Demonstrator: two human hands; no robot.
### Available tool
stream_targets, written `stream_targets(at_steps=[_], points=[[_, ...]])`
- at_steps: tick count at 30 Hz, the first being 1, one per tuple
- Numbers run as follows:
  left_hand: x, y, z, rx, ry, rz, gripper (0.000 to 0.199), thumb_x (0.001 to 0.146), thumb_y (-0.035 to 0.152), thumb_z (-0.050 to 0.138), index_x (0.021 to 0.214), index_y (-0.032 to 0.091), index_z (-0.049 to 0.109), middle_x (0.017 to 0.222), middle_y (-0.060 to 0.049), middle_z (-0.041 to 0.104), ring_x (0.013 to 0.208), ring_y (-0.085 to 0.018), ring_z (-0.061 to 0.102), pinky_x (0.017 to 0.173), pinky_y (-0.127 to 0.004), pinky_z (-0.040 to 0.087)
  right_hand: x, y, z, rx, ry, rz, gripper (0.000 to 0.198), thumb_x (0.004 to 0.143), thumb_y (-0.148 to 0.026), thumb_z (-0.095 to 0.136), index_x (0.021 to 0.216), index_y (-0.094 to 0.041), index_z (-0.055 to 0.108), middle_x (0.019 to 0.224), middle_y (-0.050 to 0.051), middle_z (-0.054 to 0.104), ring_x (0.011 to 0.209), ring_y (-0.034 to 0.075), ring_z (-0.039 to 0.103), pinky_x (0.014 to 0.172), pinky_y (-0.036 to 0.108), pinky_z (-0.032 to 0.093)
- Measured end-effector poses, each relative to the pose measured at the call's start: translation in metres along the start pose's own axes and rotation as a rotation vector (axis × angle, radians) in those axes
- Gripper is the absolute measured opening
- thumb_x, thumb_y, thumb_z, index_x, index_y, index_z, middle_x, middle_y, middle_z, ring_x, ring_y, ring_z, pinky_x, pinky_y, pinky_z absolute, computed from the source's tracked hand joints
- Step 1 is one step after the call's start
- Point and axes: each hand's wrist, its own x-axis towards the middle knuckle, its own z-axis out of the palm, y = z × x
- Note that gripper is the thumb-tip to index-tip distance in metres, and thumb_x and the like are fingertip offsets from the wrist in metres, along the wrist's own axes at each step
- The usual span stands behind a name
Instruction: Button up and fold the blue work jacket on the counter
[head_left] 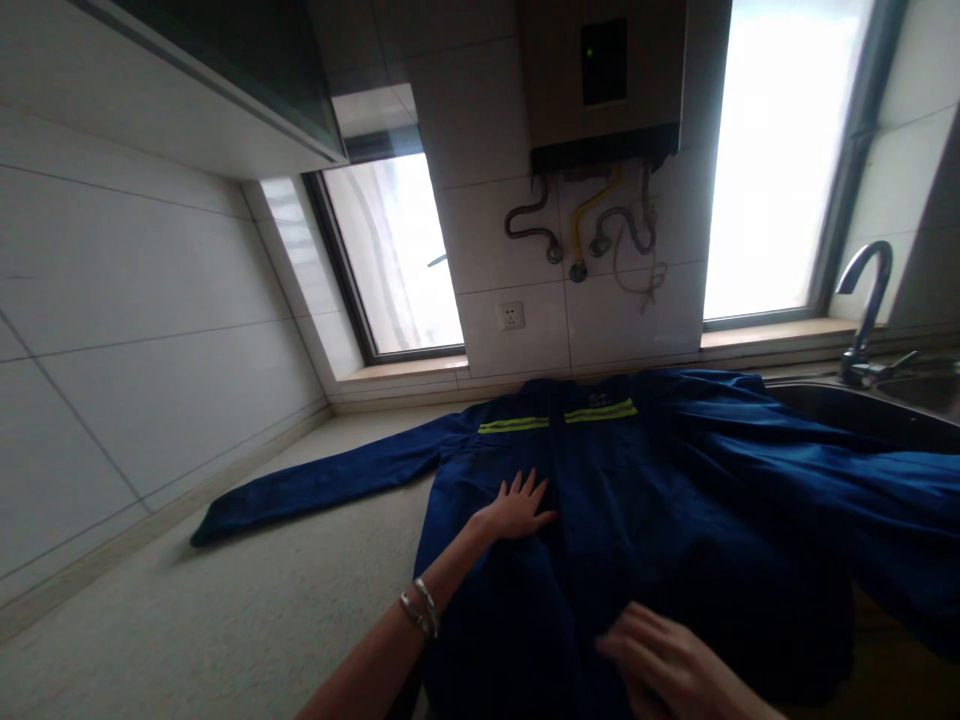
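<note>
the blue jacket (630,500) lies directly beneath the left hand (515,508), fingers splayed, and the right hand (664,655), fingers too blurred to tell.

A kitchen
A faucet (870,300) and metal sink (930,393) at far right, pale counter (262,600) along the left, cabinet (165,80) above it, water heater (604,116) with pipes (578,222) on the far tiled wall (495,240).

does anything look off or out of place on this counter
The dark blue fabric jacket lies unevenly: its sleeve on the left stretches out straight, while the right side is rumpled and spreads beside the stainless steel sink. No spill is visible.
</note>
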Motion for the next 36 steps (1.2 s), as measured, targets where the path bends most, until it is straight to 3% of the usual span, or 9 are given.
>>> stream_targets(at_steps=[3,6,10,14,18,25,36], points=[[-0.002,0.004,0.003,-0.001,-0.049,0.002,0.087,0.081,0.074,0.016,0.147,0.018,0.009,0.152,-0.016,0.001,0.137,-0.040,0.002,0.104,-0.062,0.012,0.063,0.043,-0.019,0.054,0.062,0.193,0.032,0.084,-0.012,0.044,0.111,-0.018,0.060,0.092,0.007,0.065,0.082,0.014,0.061,0.074,0.024,0.049],[-0.005,0.011,0.004,0.012,-0.078,0.007,0.095,0.077,0.078,0.019,0.147,0.015,0.006,0.151,-0.019,-0.003,0.136,-0.043,-0.002,0.103,-0.064,0.009,0.133,0.118,-0.016,0.030,0.139,0.351,0.029,0.081,-0.015,0.048,0.106,-0.015,0.063,0.093,0.006,0.067,0.081,0.015,0.062,0.072,0.023,0.048],[-0.009,0.016,0.002,-0.022,-0.099,0.038,0.102,0.073,0.082,0.021,0.147,0.016,0.001,0.150,-0.019,-0.008,0.135,-0.042,-0.009,0.104,-0.064,0.006,0.206,0.224,0.016,-0.126,0.088,0.633,0.027,0.078,-0.017,0.054,0.102,-0.011,0.066,0.093,0.009,0.069,0.087,0.018,0.063,0.080,0.022,0.044],[-0.012,0.017,-0.002,-0.066,-0.116,0.039,0.102,0.072,0.082,0.022,0.147,0.017,-0.002,0.150,-0.017,-0.011,0.134,-0.041,-0.014,0.104,-0.064,0.002,0.234,0.287,0.054,-0.182,0.083,0.741,0.036,0.078,-0.028,0.058,0.107,-0.006,0.064,0.105,0.016,0.066,0.101,0.024,0.060,0.087,0.026,0.042],[-0.013,0.017,-0.005,-0.085,-0.136,0.038,0.103,0.072,0.082,0.024,0.147,0.017,-0.003,0.150,-0.017,-0.014,0.134,-0.040,-0.017,0.104,-0.064,0.000,0.232,0.319,0.081,-0.213,0.095,0.822,0.051,0.075,-0.033,0.062,0.117,-0.004,0.058,0.112,0.017,0.063,0.106,0.025,0.058,0.089,0.027,0.042],[-0.010,0.015,-0.004,-0.062,-0.159,0.045,0.101,0.074,0.080,0.024,0.147,0.016,-0.005,0.149,-0.017,-0.016,0.134,-0.040,-0.018,0.104,-0.064,0.001,0.228,0.357,0.096,-0.259,0.109,0.878,0.034,0.079,-0.024,0.053,0.108,-0.013,0.066,0.109,0.011,0.065,0.106,0.023,0.058,0.089,0.026,0.041],[-0.008,0.013,-0.002,-0.071,-0.144,0.048,0.098,0.076,0.077,0.029,0.147,0.017,-0.004,0.149,-0.016,-0.016,0.134,-0.040,-0.017,0.103,-0.065,0.002,0.239,0.366,0.115,-0.325,0.009,0.784,0.035,0.086,-0.022,0.045,0.115,-0.016,0.064,0.115,0.009,0.063,0.110,0.019,0.055,0.090,0.024,0.039]])
